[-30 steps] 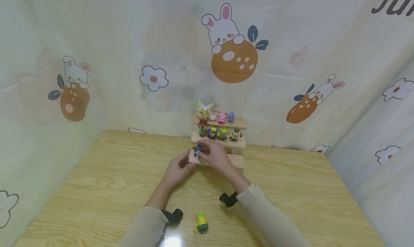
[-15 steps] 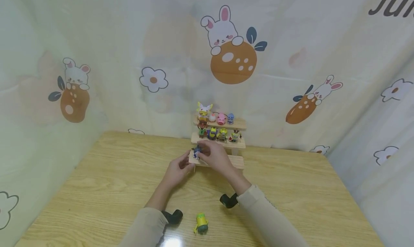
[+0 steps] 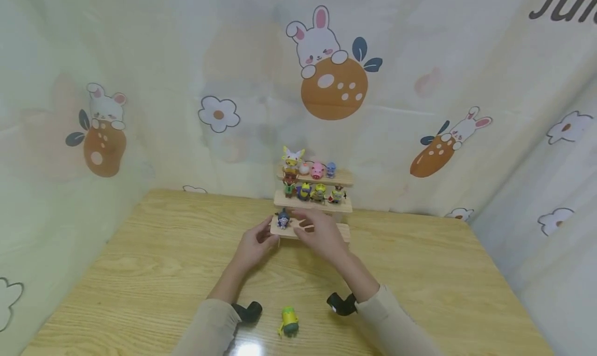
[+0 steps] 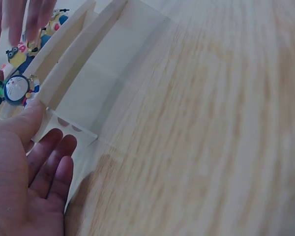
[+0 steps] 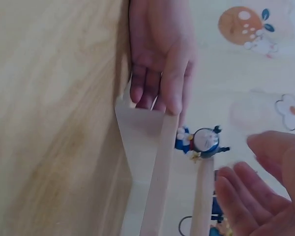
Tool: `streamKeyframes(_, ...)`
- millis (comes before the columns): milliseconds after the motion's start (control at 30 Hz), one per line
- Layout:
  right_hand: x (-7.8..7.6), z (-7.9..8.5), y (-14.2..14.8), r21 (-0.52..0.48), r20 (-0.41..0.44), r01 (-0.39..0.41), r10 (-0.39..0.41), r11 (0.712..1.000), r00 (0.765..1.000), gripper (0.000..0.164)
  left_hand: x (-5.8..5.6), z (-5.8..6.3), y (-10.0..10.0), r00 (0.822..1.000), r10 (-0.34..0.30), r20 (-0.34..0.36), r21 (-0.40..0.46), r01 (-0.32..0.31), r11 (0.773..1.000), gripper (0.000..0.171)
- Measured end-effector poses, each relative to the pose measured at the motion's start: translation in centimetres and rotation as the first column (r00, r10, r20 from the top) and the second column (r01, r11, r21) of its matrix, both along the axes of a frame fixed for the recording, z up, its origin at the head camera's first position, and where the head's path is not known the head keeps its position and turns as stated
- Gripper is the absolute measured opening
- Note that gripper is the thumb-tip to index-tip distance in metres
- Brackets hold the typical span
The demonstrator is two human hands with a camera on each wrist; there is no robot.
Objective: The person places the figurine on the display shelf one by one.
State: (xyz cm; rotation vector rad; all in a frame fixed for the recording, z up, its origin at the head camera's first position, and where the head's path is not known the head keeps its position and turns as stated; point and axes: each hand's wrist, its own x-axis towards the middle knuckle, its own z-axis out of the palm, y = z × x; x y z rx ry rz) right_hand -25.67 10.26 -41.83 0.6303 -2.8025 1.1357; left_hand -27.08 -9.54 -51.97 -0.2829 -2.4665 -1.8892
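Note:
A small blue figurine [image 3: 282, 219] with a white whiskered face stands at the left end of the lowest tier of a wooden display shelf [image 3: 343, 232]. My left hand [image 3: 252, 247] grips that tier's left end; in the left wrist view its thumb [image 4: 32, 115] lies against the board and the fingers curl beside the pale side support. Just right of the figurine is my right hand [image 3: 324, 237], fingers spread and holding nothing. The right wrist view shows a gap between this hand [image 5: 265, 191] and the figurine [image 5: 206, 141].
Several figurines line the upper tiers, among them a pink pig [image 3: 317, 170] and a yellow figure [image 3: 319, 193]. A yellow-green figurine [image 3: 289, 322] lies on the table [image 3: 420, 283] near the front. Dark wrist devices [image 3: 342, 304] project by both sleeves. A printed curtain [image 3: 261, 60] hangs behind.
My right hand has let go of the blue figurine and drawn back to the right, its fingers opening. The figurine stays on the lowest tier. My left hand keeps its place.

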Motion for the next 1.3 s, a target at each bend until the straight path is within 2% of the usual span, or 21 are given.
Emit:
streamKeyframes(100,1.9,-0.3,0.5,0.070,0.019,-0.060,0.058,0.996,0.998,0.031,0.1,0.0,-0.1,1.000,0.015,-0.001,-0.013,-0.015,1.000,0.063)
streamKeyframes(200,3.8,-0.6,0.8,0.133,0.074,-0.165,0.157,0.977,0.985,0.026,0.1,0.2,-0.1,1.000,0.017,-0.011,-0.019,-0.017,1.000,0.063)
streamKeyframes(367,6.4,-1.3,0.8,0.213,0.208,-0.355,0.313,0.910,0.927,0.027,0.2,0.2,0.0,1.000,0.006,-0.019,-0.016,-0.006,1.000,0.062)
streamKeyframes(467,7.8,-1.4,0.3,0.295,0.235,-0.416,0.357,0.860,0.904,0.030,0.2,0.3,0.0,1.000,0.009,-0.011,-0.014,-0.009,1.000,0.061)
streamKeyframes(533,8.7,-1.3,-0.1,0.358,0.222,-0.419,0.360,0.834,0.906,0.032,0.2,0.3,0.0,1.000,0.016,-0.004,-0.013,-0.016,1.000,0.061)
streamKeyframes(700,10.5,-1.0,-0.9,0.459,0.189,-0.381,0.331,0.802,0.924,0.039,0.3,0.4,0.1,1.000,0.024,0.004,-0.023,-0.024,0.999,0.061)
streamKeyframes(933,11.8,-1.3,-1.5,0.565,0.157,-0.353,0.322,0.746,0.934,0.041,0.2,0.2,0.2,1.000,0.019,0.016,-0.007,-0.019,1.000,0.060)
streamKeyframes(1000,11.9,-1.6,-1.5,0.572,0.156,-0.346,0.315,0.744,0.936,0.039,0.3,0.3,0.3,1.000,0.019,0.012,-0.004,-0.019,1.000,0.060)
streamKeyframes(1033,12.0,-1.7,-1.6,0.571,0.156,-0.345,0.315,0.745,0.936,0.038,0.5,0.8,0.4,1.000,0.014,0.012,-0.003,-0.014,1.000,0.060)
streamKeyframes(1200,12.2,-2.2,-1.6,0.567,0.142,-0.339,0.316,0.751,0.938,0.034,0.6,0.9,0.4,1.000,0.018,0.015,-0.013,-0.018,1.000,0.060)
streamKeyframes(1300,12.2,-2.5,-1.7,0.568,0.132,-0.335,0.319,0.752,0.939,0.032,0.3,0.4,0.2,1.000,0.028,0.013,-0.020,-0.028,0.999,0.060)
